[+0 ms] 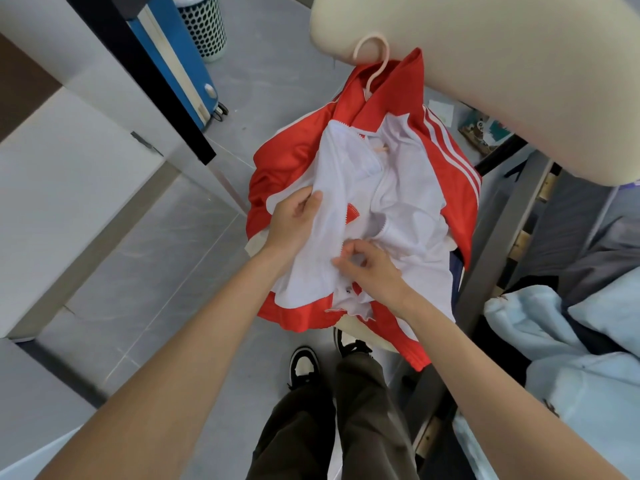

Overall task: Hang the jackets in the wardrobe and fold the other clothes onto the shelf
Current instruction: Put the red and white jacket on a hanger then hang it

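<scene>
Grip closed on the jacket [287,157]: left hand [294,220] clutches the lining, right hand [370,268] pinches the zip edge; hanger [372,60] hook lies beyond, upper centre.

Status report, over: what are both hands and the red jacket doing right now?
Left hand gripping white lining. Right hand pinching the zipper edge. Red jacket open, lining out, on its hanger. Nothing between hands and jacket.

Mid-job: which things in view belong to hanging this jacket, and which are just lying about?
In the job: red jacket, pink hanger, left hand, right hand.
Lying about: blue suitcase, mesh bin.
</scene>
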Demonstrator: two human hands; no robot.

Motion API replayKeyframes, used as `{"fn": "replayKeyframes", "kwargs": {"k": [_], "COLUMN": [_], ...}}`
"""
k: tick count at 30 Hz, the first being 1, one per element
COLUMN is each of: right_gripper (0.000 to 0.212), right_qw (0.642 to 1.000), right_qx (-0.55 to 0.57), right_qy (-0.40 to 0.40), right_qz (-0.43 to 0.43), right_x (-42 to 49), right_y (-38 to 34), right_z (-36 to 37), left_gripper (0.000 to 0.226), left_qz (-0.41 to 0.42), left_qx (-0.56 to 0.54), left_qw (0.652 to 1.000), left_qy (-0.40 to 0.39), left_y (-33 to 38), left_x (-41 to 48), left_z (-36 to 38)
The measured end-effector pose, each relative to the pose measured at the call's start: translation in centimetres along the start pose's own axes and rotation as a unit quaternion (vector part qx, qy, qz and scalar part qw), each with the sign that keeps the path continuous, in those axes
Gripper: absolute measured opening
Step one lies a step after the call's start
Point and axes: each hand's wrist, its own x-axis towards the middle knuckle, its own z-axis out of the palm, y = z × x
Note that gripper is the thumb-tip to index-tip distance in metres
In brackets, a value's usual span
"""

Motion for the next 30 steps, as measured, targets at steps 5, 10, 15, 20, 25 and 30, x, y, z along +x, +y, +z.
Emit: {"fn": "replayKeyframes", "kwargs": {"k": [5,10,15,20,25,30], "right_gripper": [0.006,0.006,0.007,0.012,0.011,0.013], "right_qw": [0.979,0.964,0.916,0.865,0.875,0.945], "right_qx": [0.196,0.265,0.400,0.498,0.479,0.325], "right_qy": [0.006,-0.010,-0.015,-0.021,-0.039,0.043], "right_qz": [-0.048,-0.037,0.009,0.063,0.062,0.008], "right_x": [-1.5,-1.9,-1.7,-1.2,-1.1,-2.3], "right_y": [-1.3,-3.7,-4.6,-3.9,-2.6,-0.1], "right_z": [-2.2,-3.1,-3.1,-3.3,-3.7,-4.4], "left_gripper": [0.025,0.032,0.060,0.062,0.027,0.015], "left_qz": [0.012,-0.060,-0.264,-0.404,-0.358,-0.292], "left_qx": [0.011,-0.041,-0.041,-0.293,-0.554,-0.567], "left_qw": [0.995,0.986,0.963,0.854,0.750,0.770], "left_qy": [0.094,0.151,0.028,-0.150,-0.042,0.031], "left_y": [-0.4,-1.6,-2.6,-4.0,-3.4,-2.7], "left_x": [-1.6,-7.4,-12.0,-11.9,-11.3,-10.9], "left_z": [-0.1,-0.2,1.1,2.2,4.1,3.7]}}
